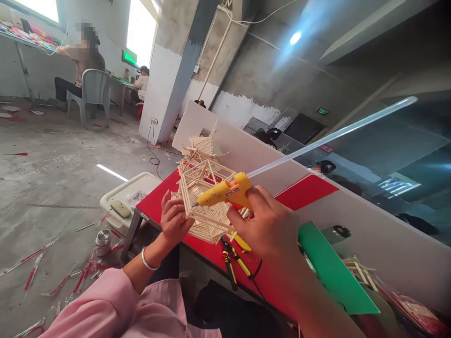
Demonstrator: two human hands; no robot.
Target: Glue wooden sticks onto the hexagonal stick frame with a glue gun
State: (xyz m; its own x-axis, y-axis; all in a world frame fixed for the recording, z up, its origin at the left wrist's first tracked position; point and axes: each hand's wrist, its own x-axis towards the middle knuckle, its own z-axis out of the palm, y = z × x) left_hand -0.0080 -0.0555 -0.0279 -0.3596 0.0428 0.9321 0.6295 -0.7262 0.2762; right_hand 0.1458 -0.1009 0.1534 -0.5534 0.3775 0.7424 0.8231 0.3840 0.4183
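Note:
My right hand [264, 218] is wrapped round the handle of a yellow glue gun [223, 191], with a long clear glue stick [331, 136] sticking out of its back. The nozzle points at the left corner of a model made of thin wooden sticks [211, 220]; whether it touches cannot be made out. My left hand [176, 218] grips that same corner of the stick model, fingers curled round its edge. Behind it stands a roof-like stick piece [202, 148]. Below the model, pliers with black and yellow handles [230, 265] lie on the red table [197, 241].
A green board [334, 270] and loose sticks [361, 272] lie to the right. A white partition [253, 150] runs behind the table. On the floor at left are a lidded plastic box [121, 190], a metal flask [103, 241] and red-and-clear scraps [33, 272]. Other people sit further off.

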